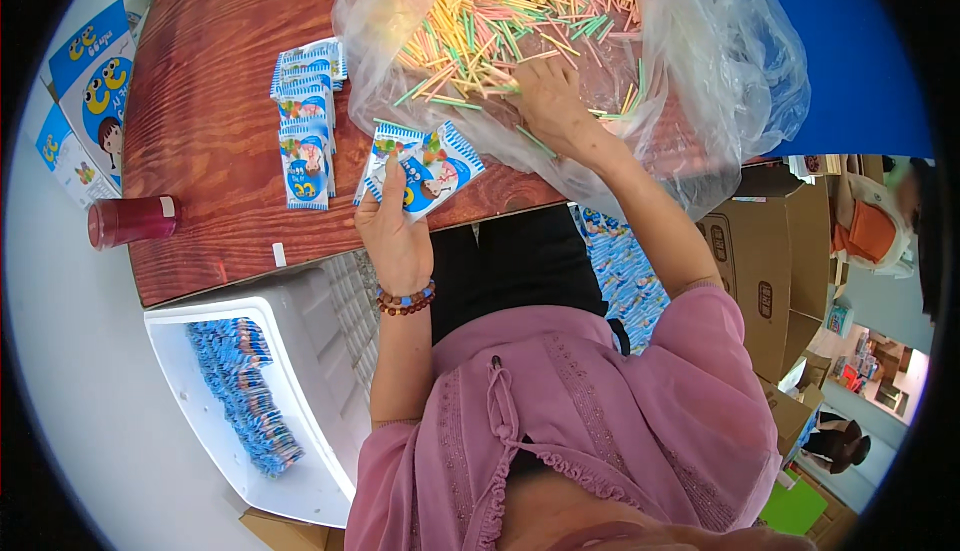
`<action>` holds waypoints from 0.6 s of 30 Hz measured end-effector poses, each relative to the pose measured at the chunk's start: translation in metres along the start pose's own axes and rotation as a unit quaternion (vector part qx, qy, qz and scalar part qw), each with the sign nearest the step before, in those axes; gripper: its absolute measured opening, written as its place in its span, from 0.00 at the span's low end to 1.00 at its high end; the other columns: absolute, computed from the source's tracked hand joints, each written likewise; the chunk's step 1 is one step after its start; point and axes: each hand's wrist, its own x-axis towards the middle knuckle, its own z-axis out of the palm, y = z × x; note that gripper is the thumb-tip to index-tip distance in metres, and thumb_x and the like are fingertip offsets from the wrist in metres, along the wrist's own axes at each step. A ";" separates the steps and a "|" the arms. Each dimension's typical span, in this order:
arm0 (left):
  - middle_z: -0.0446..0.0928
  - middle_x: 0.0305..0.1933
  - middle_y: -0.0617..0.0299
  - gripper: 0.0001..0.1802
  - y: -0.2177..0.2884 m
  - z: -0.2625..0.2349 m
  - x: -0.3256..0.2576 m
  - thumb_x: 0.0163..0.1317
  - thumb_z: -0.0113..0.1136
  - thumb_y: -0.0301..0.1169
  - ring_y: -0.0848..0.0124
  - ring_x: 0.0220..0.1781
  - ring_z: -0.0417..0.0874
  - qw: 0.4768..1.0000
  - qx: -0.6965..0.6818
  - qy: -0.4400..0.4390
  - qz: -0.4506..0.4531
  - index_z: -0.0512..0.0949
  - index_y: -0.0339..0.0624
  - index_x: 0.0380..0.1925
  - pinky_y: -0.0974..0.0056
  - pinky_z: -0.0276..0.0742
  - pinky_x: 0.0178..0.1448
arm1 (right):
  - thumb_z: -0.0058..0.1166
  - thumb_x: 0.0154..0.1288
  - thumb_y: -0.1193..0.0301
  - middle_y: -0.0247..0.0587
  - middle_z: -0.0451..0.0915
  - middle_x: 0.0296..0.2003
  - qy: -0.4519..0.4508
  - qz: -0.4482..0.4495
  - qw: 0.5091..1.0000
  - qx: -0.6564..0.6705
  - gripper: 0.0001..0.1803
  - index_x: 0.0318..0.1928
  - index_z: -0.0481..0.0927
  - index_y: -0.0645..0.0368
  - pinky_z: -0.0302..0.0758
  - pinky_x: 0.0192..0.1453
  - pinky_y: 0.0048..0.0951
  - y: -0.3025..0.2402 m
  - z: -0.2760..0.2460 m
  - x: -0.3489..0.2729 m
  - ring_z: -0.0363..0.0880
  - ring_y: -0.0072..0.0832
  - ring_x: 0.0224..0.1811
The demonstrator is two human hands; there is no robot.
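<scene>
My left hand point(395, 241) is closed on several small blue-and-white packets point(445, 173), fanned out with the thumb across their front. My right hand point(552, 103) reaches into a heap of thin pastel sticks point(480, 16) in yellow, pink and green. Its fingers are curled down at the heap's near edge, and their tips are hidden, so what they grip cannot be made out. Under and around the sticks spreads a clear plastic bag point(740, 81). Left of my left hand, an overlapping row of similar packets point(306, 151) lies on the reddish wooden table point(210, 81).
A jar with a red body point(130, 222) stands at the table's left edge, near blue-and-white printed boxes point(95, 81). Below the table, a white bin point(330, 421) holds rows of packets point(240, 381). Cardboard boxes point(765, 271) stand at the right; more packets point(630, 271) lie beside my lap.
</scene>
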 end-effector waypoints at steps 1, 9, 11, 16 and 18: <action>0.80 0.49 0.58 0.12 0.000 -0.001 0.000 0.69 0.53 0.27 0.72 0.47 0.82 1.000 -0.001 0.005 0.001 0.77 0.33 0.49 0.64 0.80 0.50 | 0.51 0.63 0.69 0.53 0.73 0.41 0.001 0.003 1.000 -0.001 0.14 0.46 0.73 0.64 0.63 0.55 0.45 0.004 0.000 -0.002 0.71 0.47 0.48; 0.80 0.50 0.57 0.14 0.000 0.002 -0.002 0.70 0.53 0.30 0.68 0.50 0.82 1.000 0.001 0.005 -0.001 0.75 0.33 0.50 0.61 0.79 0.55 | 0.45 0.73 0.72 0.32 0.78 0.36 0.095 0.198 0.814 0.537 0.08 0.49 0.72 0.60 0.71 0.50 0.25 0.034 -0.008 -0.008 0.74 0.20 0.42; 0.79 0.50 0.57 0.14 -0.003 0.001 -0.003 0.70 0.53 0.31 0.69 0.50 0.82 1.000 0.004 -0.001 0.001 0.75 0.33 0.50 0.61 0.78 0.55 | 0.47 0.72 0.73 0.30 0.79 0.38 0.117 0.225 0.770 0.586 0.09 0.49 0.75 0.59 0.70 0.48 0.23 0.041 -0.012 -0.006 0.74 0.17 0.42; 0.79 0.50 0.59 0.15 -0.005 0.006 -0.001 0.70 0.52 0.32 0.70 0.52 0.81 1.000 -0.003 0.003 -0.004 0.75 0.34 0.51 0.62 0.77 0.57 | 0.48 0.71 0.73 0.30 0.79 0.40 0.155 0.193 0.779 0.576 0.10 0.51 0.75 0.58 0.70 0.47 0.22 0.048 -0.002 -0.014 0.73 0.16 0.41; 0.79 0.50 0.60 0.15 -0.005 0.010 -0.001 0.71 0.52 0.32 0.71 0.52 0.80 1.000 -0.018 -0.007 -0.024 0.75 0.35 0.51 0.62 0.76 0.57 | 0.48 0.71 0.71 0.30 0.79 0.41 0.107 0.212 0.854 0.464 0.08 0.47 0.75 0.59 0.71 0.48 0.22 0.050 0.006 -0.019 0.74 0.16 0.42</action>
